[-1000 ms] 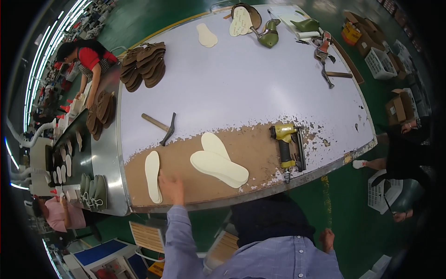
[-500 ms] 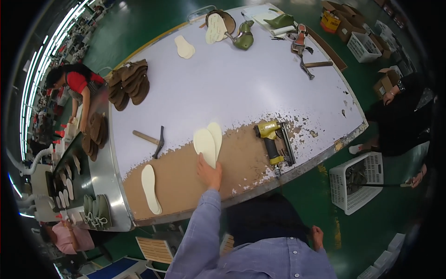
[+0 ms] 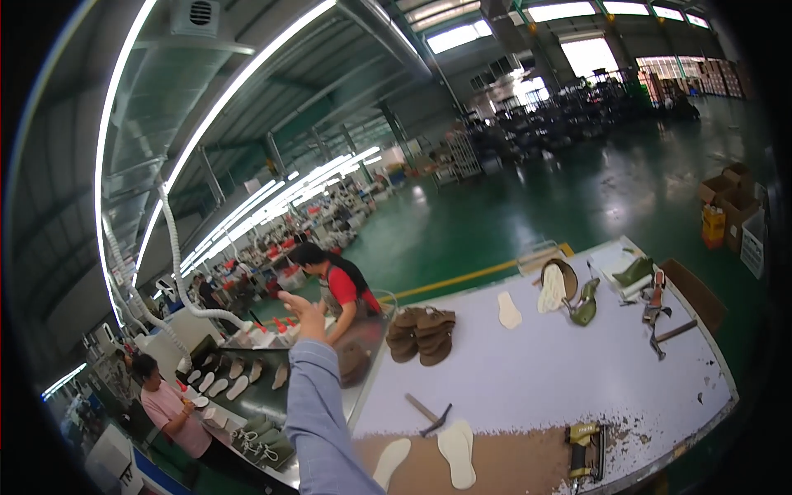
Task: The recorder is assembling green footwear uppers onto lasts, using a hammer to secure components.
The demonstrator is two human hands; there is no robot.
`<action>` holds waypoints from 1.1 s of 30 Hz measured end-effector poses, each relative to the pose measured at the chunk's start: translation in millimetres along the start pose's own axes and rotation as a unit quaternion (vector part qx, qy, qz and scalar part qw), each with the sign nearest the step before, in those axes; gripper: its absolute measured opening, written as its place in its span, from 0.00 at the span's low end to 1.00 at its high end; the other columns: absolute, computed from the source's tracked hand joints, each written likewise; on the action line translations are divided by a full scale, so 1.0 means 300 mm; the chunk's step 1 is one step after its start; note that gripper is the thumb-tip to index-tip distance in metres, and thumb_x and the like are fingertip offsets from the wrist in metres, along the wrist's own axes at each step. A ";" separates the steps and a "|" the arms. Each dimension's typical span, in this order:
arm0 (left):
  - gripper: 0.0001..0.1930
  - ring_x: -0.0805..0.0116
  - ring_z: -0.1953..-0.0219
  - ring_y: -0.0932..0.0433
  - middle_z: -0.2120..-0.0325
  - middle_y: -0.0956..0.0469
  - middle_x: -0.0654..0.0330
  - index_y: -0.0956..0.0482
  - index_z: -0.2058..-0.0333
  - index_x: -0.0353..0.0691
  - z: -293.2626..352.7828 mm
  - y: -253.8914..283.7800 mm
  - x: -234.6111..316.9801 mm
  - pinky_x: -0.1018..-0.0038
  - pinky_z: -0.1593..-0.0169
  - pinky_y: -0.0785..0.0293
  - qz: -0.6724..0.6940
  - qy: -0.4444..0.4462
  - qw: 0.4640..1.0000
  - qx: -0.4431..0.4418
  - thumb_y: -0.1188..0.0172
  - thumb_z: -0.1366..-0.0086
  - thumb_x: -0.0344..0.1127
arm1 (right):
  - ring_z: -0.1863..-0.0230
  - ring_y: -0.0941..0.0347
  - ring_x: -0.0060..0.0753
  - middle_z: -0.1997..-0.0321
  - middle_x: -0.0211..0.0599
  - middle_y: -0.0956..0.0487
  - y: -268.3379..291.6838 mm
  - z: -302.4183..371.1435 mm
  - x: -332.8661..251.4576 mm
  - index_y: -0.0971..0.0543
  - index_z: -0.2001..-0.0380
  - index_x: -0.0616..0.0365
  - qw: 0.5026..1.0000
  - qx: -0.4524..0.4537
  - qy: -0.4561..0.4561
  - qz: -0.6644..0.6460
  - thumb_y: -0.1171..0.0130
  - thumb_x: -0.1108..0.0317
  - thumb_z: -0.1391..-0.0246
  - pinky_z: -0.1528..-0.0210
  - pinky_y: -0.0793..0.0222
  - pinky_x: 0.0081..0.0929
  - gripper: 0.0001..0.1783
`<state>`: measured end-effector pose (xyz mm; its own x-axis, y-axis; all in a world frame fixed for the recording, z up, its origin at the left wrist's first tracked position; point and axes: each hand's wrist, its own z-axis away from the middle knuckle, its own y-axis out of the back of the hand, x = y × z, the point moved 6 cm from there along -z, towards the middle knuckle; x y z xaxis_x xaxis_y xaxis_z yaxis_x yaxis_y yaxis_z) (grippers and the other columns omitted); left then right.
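My left hand (image 3: 304, 313) is raised off the table at the end of a blue sleeve, in front of a person in a red top. At least one finger stretches out to the left, and nothing shows in the hand. Two overlapping cream insoles (image 3: 456, 454) lie on the worn brown part of the table, apart from my hand. Another cream insole (image 3: 391, 464) lies to their left, cut off by the lower rim. A hammer (image 3: 431, 417) rests just beyond them. My right hand is out of view.
A yellow-and-black staple gun (image 3: 584, 452) lies at the right. Stacked brown shoes (image 3: 421, 334) stand at the table's far left; a green shoe last (image 3: 584, 307) and second hammer (image 3: 665, 337) lie farther back. People work along a side bench (image 3: 285, 375) at left.
My left hand has left the insoles and risen to the left, with its finger stretched out. The view has swung up and left; my right hand has gone out of it.
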<state>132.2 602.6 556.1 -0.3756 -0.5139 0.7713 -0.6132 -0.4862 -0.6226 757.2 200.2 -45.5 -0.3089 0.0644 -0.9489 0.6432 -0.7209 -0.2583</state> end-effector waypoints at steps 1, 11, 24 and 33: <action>0.50 0.52 0.33 0.53 0.31 0.64 0.59 0.66 0.32 0.52 -0.099 -0.031 0.315 0.54 0.35 0.48 0.015 -0.134 0.991 0.002 0.59 0.43 0.74 | 0.81 0.39 0.23 0.82 0.28 0.34 -0.104 -0.073 -0.030 0.28 0.81 0.56 0.999 -0.034 0.018 -0.016 0.51 0.67 0.44 0.80 0.44 0.23 0.12; 0.39 0.57 0.30 0.58 0.32 0.57 0.62 0.51 0.34 0.56 1.044 -0.793 1.210 0.43 0.34 0.64 -0.501 -0.760 0.382 0.157 0.46 0.42 0.55 | 0.78 0.37 0.27 0.78 0.32 0.33 -0.083 -0.321 -0.029 0.27 0.78 0.57 0.995 -0.056 0.078 -0.004 0.51 0.65 0.44 0.77 0.42 0.25 0.11; 0.44 0.60 0.29 0.65 0.31 0.62 0.70 0.51 0.35 0.65 1.198 -0.862 1.176 0.46 0.31 0.68 -0.498 -0.836 0.209 0.100 0.39 0.48 0.33 | 0.73 0.35 0.31 0.73 0.36 0.31 0.091 -0.410 -0.018 0.26 0.75 0.58 0.989 -0.053 0.120 0.071 0.51 0.62 0.44 0.72 0.39 0.28 0.12; 0.51 0.59 0.29 0.67 0.31 0.64 0.68 0.55 0.34 0.63 0.966 -0.787 1.227 0.46 0.31 0.67 -0.527 -0.807 0.227 0.139 0.32 0.53 0.46 | 0.70 0.33 0.34 0.70 0.40 0.29 0.000 -0.431 -0.018 0.26 0.72 0.59 0.977 -0.020 0.164 0.138 0.51 0.59 0.45 0.69 0.37 0.31 0.14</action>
<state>340.2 323.3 948.6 0.7597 0.5106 -0.4027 0.3796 -0.8510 -0.3630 849.4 289.1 -63.9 0.1170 0.0926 -0.9888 0.6992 -0.7148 0.0158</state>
